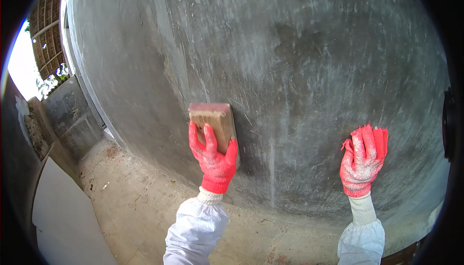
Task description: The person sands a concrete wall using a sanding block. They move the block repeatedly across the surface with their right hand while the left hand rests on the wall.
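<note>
My left hand (216, 163), in a red-coated work glove, grips a wooden block (214, 118) with a reddish layer at its top end. The block lies against a grey cement-plastered wall (235, 47), its face toward the wall hidden. Farther right, my right hand (362, 163) wears a matching glove with whitish dust on its back and frayed material by the thumb. Its fingers point up, close together, against the same wall. What lies under that palm is hidden. White sleeves (199, 228) cover both forearms.
A concrete floor (145, 207) runs along the wall's foot. At the lower left stands a pale flat panel (69, 214). Beyond are a low grey wall (72, 109) and a woven-looking roof (45, 26). A dark object (448, 125) shows at the right rim.
</note>
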